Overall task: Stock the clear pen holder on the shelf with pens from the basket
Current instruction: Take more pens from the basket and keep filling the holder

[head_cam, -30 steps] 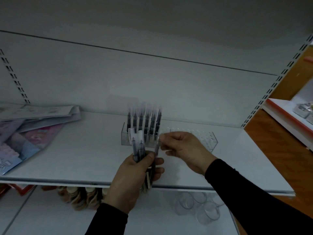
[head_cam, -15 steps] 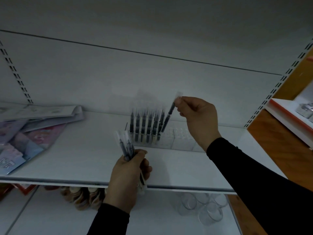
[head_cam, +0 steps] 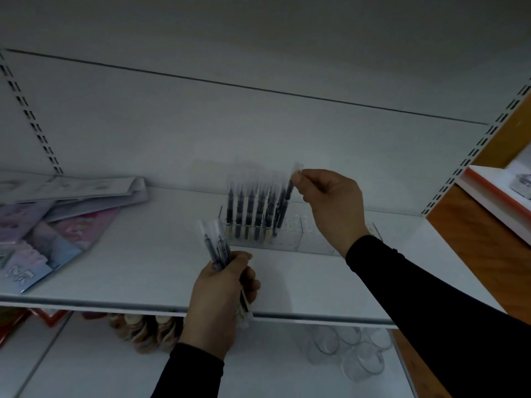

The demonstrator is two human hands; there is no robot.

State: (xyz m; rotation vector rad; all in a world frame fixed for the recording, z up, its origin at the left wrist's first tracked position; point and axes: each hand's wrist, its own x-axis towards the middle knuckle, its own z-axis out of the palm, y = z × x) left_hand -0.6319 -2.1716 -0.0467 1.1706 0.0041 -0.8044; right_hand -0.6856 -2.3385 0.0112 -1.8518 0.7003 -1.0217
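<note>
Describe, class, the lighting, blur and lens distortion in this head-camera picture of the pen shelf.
Head view: dim, flat light with a dark top; the caps of the pens in the clear pen holder smear upward; the booklets at left are blurred; the wide lens bows the shelf edge and tilts the uprights; both hands, left and right, look fairly sharp.

Shelf [head_cam: 143,271]: matt white painted metal, smooth, bare metal front edge. Pen holder [head_cam: 290,239]: clear plastic, glossy. Pens [head_cam: 253,211]: dark plastic barrels, clear caps. Booklets [head_cam: 51,225]: paper, slightly glossy covers. Cups [head_cam: 353,351] on the lower shelf: clear, look plastic. Sleeve [head_cam: 431,297]: black matt cloth. Side panel [head_cam: 474,239]: wood-look, smooth.
</note>
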